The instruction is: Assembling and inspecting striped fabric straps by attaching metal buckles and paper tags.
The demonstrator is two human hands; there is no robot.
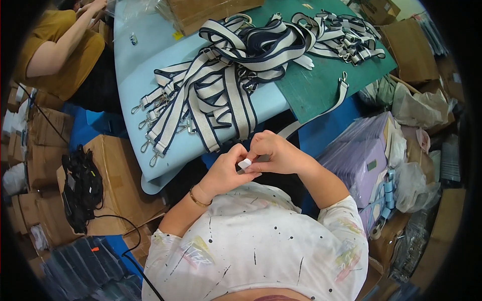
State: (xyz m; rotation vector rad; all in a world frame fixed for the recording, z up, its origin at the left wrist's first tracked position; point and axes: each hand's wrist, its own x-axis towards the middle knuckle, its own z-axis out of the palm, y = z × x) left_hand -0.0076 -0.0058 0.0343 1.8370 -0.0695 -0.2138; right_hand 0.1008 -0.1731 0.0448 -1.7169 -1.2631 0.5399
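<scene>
- Pinched in the fingers of the left hand and right hand, between them and in front of the torso: a small white piece, apart from the table.
- Apparently midway through handling this piece; no finished fastening visible on it.
- Just beyond the right hand, a navy-edged strap draped over the table's edge, metal clip already on its far end.
- Farther out, a large pile of similar straps, several with clips at visible ends; to the right, a smaller heap, also with metal fittings. Seemingly well along, yet hard to sort finished from unfinished.
- Hidden: much of the white piece, under fingertips, and the strap's near end, behind the right hand; impossible to tell whether joined.
- Too tangled for a count: the pile's middle.
- Cut off at the top: a cardboard box and a co-worker.
</scene>
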